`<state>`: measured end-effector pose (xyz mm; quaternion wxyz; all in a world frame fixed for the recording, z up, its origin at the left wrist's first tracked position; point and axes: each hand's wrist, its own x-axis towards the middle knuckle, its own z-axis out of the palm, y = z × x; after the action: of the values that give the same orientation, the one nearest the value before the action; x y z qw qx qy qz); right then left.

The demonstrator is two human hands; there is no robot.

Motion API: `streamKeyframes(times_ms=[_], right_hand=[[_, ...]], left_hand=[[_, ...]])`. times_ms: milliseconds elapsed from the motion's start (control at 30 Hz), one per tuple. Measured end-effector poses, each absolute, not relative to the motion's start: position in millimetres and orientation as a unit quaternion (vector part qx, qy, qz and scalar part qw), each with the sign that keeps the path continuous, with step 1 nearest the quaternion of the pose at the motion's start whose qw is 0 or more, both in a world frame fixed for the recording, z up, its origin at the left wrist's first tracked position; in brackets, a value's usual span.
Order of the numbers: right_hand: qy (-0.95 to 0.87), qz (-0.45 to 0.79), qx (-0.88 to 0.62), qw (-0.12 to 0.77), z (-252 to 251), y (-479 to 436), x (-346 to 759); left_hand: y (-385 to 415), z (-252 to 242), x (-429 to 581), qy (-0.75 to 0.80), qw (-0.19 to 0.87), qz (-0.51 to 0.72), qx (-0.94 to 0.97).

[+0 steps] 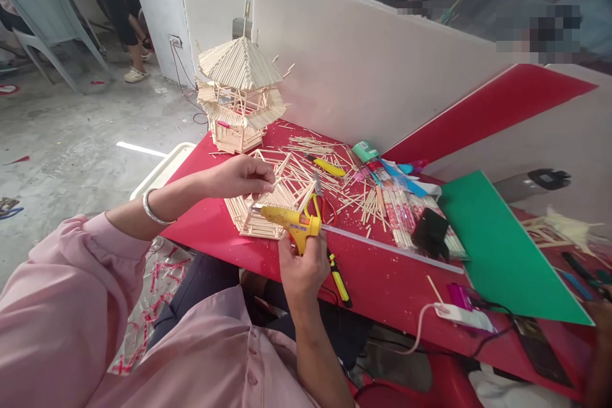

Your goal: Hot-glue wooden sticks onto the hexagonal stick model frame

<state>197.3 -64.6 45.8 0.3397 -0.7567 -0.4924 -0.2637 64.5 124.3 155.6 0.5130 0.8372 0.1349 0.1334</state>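
Note:
My right hand [306, 268] is wrapped around the handle of a yellow hot glue gun [291, 220], whose nozzle points left. A long translucent glue stick [392, 247] trails from its back to the right. My left hand [241, 176] hovers above the nozzle with its fingers pinched; what they hold, if anything, is too small to name. Beneath both hands lies a frame of thin wooden sticks [246, 224], partly covered by the glue gun. Behind it stands a pagoda-like stick model [241, 67] with a pointed roof.
Loose sticks [373, 204], a yellow-handled cutter [327, 167], pliers [313, 204] and packed sticks [399, 213] lie on the red table [382, 287]. A yellow-black tool [339, 280] rests at the front edge. A green board [511, 248] and a white power strip [463, 317] are right.

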Motion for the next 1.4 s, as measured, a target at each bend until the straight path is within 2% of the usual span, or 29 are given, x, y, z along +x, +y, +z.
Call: streamKeyframes(times_ms=[133,467,833,1400], right_hand=[[-0.485,-0.252,-0.762,0.348,46.8,-63.2,195.6],[-0.461,-0.230,-0.772,0.372,48.4,-80.3,207.3],[-0.386,-0.250,-0.809,0.367,49.7,-106.0,234.7],[-0.376,-0.276,-0.807,0.363,42.0,-104.0,242.9]], left_hand=[[121.1,156.6,67.2,0.126,0.496,0.138,0.848],[112.2,148.4,86.8,0.103,0.373,0.160,0.908],[96.9,147.0,99.6,0.115,0.291,0.084,0.946],[95.4,147.5,99.1,0.141,0.280,0.063,0.947]])
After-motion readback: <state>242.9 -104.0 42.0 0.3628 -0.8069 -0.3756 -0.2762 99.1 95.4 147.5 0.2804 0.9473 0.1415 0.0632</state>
